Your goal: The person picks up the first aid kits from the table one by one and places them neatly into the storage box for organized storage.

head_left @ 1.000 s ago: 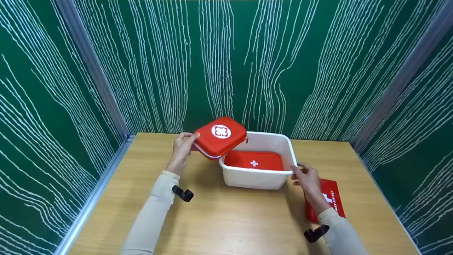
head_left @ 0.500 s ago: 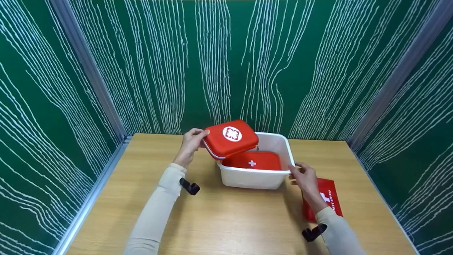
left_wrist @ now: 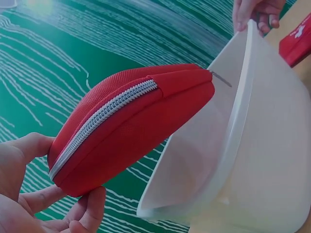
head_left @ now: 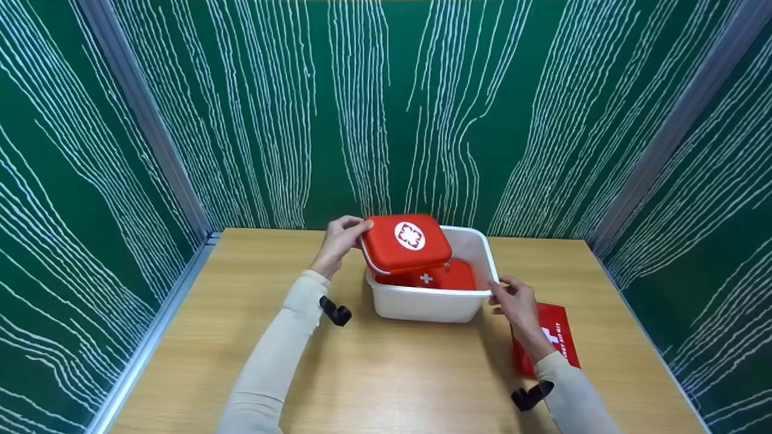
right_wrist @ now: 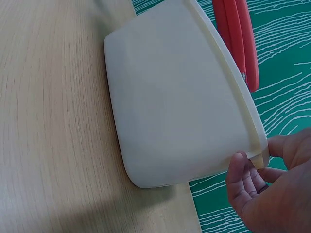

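Note:
My left hand [head_left: 342, 241] pinches the left end of a red zippered first aid case [head_left: 404, 244] with a round white emblem, thumb on top and fingers beneath. The case is tilted over the left part of a white plastic bin [head_left: 431, 306]. In the left wrist view, its silver zipper [left_wrist: 109, 107] faces the camera. Inside the bin lies another red case with a white cross [head_left: 461, 276], partly hidden by the held one. My right hand [head_left: 515, 301] pinches the bin's right front rim corner, the thumb at the rim and the fingers outside in the right wrist view.
A flat red first aid kit pouch [head_left: 558, 337] lies on the wooden table [head_left: 392, 374] right of the bin, partly under the right forearm. Green walls with white lines [head_left: 362, 90] enclose the back and both sides.
My left hand has carried the red case rightward and slightly lower, from beside the bin's left edge to over its opening. The right hand stays at the rim.

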A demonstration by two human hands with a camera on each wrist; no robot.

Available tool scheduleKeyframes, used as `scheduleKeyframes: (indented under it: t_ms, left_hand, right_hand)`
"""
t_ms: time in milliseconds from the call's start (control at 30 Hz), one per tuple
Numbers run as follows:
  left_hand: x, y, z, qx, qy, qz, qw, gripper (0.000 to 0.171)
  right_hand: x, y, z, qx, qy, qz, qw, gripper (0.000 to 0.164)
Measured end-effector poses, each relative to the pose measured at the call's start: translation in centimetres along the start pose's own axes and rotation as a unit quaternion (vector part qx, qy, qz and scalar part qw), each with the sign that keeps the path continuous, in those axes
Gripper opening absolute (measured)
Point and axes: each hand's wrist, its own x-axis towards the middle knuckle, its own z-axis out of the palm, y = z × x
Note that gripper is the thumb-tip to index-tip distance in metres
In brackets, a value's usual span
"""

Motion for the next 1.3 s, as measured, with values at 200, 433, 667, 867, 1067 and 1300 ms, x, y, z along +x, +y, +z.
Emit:
scheduleKeyframes:
  t_ms: [200, 433, 667, 867, 1067, 1300]
  left_hand:
    - [0.2, 0.3, 1.2, 0.01, -0.011, 0.018, 0.9997, 0.036]
    - [0.3, 0.0, 2.4, 0.035, -0.01, 0.03, 0.9989, 0.035]
    - [0.1, -0.4, 3.2, 0.066, -0.007, 0.025, 0.9975, 0.037]
    - [-0.1, -0.6, 3.9, 0.1, 0.003, 0.014, 0.9949, 0.041]
    - [-0.4, -0.8, 4.8, 0.108, 0.014, 0.018, 0.9939, 0.04]
    - [-0.7, -0.9, 5.8, 0.127, 0.044, 0.038, 0.9902, 0.036]
  right_hand:
    - [0.0, 0.0, 0.0, -0.003, 0.0, 0.002, 1.0, 0.044]
    - [0.0, -0.1, 0.0, -0.005, -0.008, 0.008, 1.0, 0.045]
    - [0.0, -0.2, 0.0, 0.003, -0.002, -0.004, 1.0, 0.043]
    - [0.0, -0.1, 0.2, 0.008, 0.009, -0.004, 1.0, 0.043]
    - [0.0, -0.2, 0.1, -0.001, 0.005, 0.009, 1.0, 0.044]
    - [-0.1, -0.3, 0.0, -0.009, -0.002, 0.017, 1.0, 0.046]
